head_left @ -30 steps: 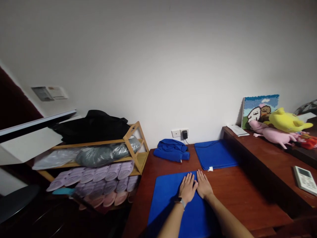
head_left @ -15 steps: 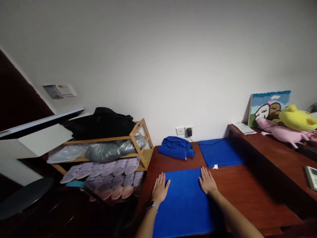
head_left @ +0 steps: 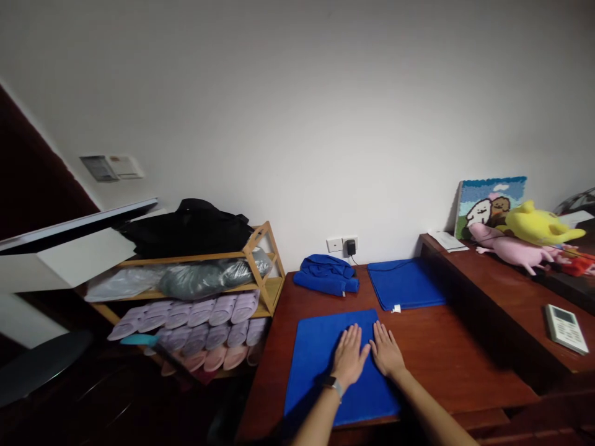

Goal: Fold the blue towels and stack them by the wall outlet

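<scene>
The left hand (head_left: 351, 358) and right hand (head_left: 387, 354) lie flat, fingers extended, gripping nothing — on a blue cloth (head_left: 318, 350) at the table's (head_left: 446, 359) near side. Even, light palm pressure should keep it smoothest. Nearly square, long axis unclear — its sides run toward the wall (head_left: 297, 155).
</scene>
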A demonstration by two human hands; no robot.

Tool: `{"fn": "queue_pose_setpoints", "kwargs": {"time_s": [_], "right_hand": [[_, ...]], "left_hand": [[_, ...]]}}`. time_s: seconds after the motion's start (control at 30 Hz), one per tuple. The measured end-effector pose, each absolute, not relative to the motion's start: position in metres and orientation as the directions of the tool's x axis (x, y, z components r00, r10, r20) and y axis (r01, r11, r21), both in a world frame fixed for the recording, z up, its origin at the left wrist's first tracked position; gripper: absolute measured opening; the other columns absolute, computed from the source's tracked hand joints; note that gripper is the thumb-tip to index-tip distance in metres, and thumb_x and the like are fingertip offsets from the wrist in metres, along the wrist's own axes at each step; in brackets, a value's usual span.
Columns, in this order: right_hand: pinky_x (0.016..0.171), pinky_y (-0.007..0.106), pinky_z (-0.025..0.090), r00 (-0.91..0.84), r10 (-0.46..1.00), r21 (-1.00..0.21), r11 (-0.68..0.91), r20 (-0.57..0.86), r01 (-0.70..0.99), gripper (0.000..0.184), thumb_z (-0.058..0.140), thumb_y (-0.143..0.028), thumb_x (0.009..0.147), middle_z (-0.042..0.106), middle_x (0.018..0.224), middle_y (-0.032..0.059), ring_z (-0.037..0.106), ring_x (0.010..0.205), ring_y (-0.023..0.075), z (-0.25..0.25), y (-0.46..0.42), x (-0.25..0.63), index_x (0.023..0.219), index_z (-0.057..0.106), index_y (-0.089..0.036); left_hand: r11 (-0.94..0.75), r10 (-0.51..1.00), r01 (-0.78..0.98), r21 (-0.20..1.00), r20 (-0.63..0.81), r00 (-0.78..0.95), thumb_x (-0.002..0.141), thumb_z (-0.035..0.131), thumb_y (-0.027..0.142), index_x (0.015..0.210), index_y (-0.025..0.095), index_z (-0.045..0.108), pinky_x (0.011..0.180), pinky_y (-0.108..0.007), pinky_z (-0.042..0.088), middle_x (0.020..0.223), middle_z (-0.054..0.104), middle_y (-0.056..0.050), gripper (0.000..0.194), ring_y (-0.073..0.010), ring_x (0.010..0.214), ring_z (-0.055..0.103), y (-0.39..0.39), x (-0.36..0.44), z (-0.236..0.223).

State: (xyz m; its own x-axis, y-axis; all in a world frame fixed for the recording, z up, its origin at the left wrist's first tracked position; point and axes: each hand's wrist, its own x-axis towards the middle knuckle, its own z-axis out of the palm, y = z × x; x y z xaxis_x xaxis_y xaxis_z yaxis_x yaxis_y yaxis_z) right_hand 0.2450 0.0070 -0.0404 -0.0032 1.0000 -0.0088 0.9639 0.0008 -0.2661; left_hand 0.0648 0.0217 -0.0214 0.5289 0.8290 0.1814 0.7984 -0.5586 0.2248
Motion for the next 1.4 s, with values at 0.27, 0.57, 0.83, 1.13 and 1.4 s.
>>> {"fn": "queue_pose_setpoints", "kwargs": {"time_s": [0.27,0.57,0.83,1.13,1.4], "right_hand": [[0.128,0.04,0.009,0.004,1.0,-0.288,-0.011,-0.026,0.958,0.068,0.016,-0.043,0.102,0.013,0.17,0.007,0.011,0.158,0.0212,-0.032,0.004,0.243,0.161,0.02,-0.009],[0.129,0.04,0.006,0.045,0.997,-0.291,-0.062,-0.065,0.955,0.07,0.014,-0.045,0.102,0.012,0.171,0.0055,0.01,0.158,0.0202,-0.025,0.003,0.239,0.162,0.015,-0.008],[0.129,0.043,0.01,0.006,1.0,-0.292,-0.012,-0.02,0.956,0.071,0.014,-0.049,0.103,0.018,0.169,0.0054,0.015,0.157,0.0211,-0.03,-0.047,0.234,0.162,0.02,-0.011],[0.128,0.047,0.015,0.048,0.998,-0.324,-0.033,0.037,0.945,0.069,0.019,-0.049,0.103,0.021,0.168,0.0054,0.017,0.157,0.0247,-0.045,-0.083,0.234,0.161,0.025,-0.013],[0.128,0.047,0.014,-0.036,0.998,-0.307,0.048,0.043,0.951,0.063,0.025,-0.036,0.1,0.02,0.168,0.0044,0.015,0.157,0.0248,-0.05,-0.083,0.242,0.161,0.028,-0.018]], "left_hand": [[-0.441,0.898,0.865,0.24,0.102,0.429,0.104,0.01,0.056,0.162,0.018,0.023,0.13,-0.046,0.019,0.169,0.024,-0.006,0.071,-0.0223,0.157,0.018,0.004,0.088,-0.028],[-0.076,0.992,0.987,0.142,0.109,0.061,0.101,0.014,0.067,0.161,0.008,0.025,0.128,-0.048,0.023,0.168,0.023,-0.014,0.084,-0.0267,0.156,0.02,-0.003,-0.086,-0.031],[-0.111,0.986,0.983,0.147,0.138,0.091,0.102,0.014,0.064,0.16,0.008,0.029,0.127,-0.048,0.025,0.166,0.028,-0.016,0.082,-0.0265,0.155,0.025,-0.007,-0.095,-0.024],[-0.421,0.9,0.885,0.199,0.217,0.379,0.105,0.014,0.055,0.162,0.015,0.026,0.128,-0.045,0.025,0.168,0.03,-0.009,0.07,-0.0231,0.156,0.025,-0.035,0.022,-0.008],[-0.54,0.839,0.793,0.281,0.116,0.531,0.106,0.01,0.051,0.162,0.019,0.025,0.13,-0.045,0.021,0.168,0.028,-0.006,0.066,-0.02,0.156,0.022,-0.061,0.106,-0.023]]}}
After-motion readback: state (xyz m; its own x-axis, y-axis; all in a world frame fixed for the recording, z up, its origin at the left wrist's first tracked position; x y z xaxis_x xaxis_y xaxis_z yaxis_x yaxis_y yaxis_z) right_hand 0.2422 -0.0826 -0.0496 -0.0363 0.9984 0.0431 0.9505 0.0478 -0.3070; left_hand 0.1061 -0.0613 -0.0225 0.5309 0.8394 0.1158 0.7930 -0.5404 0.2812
